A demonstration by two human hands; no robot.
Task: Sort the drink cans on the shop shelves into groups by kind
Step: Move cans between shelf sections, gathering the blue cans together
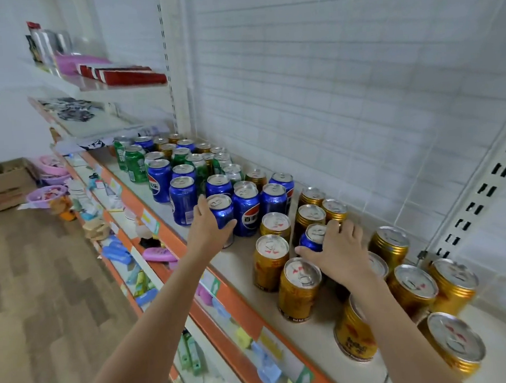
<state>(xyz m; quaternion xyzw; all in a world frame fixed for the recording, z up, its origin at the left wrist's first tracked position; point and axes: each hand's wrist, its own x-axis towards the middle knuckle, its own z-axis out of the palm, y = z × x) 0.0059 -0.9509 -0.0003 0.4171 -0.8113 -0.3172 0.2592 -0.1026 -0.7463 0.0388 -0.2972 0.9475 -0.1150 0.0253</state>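
White tiled wall is backing a shop shelf point(244, 268) with an orange price-strip edge; wood-pattern floor is showing at lower left.

Left hand point(209, 223) is wrapping its fingers round a blue Pepsi can point(222, 214) at the front of the blue group, thumb on the near side. Right hand point(338, 248) is gripping a stray blue can point(315, 236) from above, fingers curled over its rim; this can is sitting among the gold cans point(300, 286), with gold ones touching or just beside it on several sides.

Judgement: the step in hand is pulling the stray blue can out of the gold group and moving it left to the blue cluster point(246, 206). Lifting it straight up before carrying it sideways would be avoiding knocks to the gold neighbours. The left hand's can is probably being shifted to make a slot.

Green cans point(134, 166) are standing further back left, still mixed with blue and gold ones, so sorting is looking partly done. Lower shelves are carrying small goods; a cardboard box point(4, 185) is resting on the floor.
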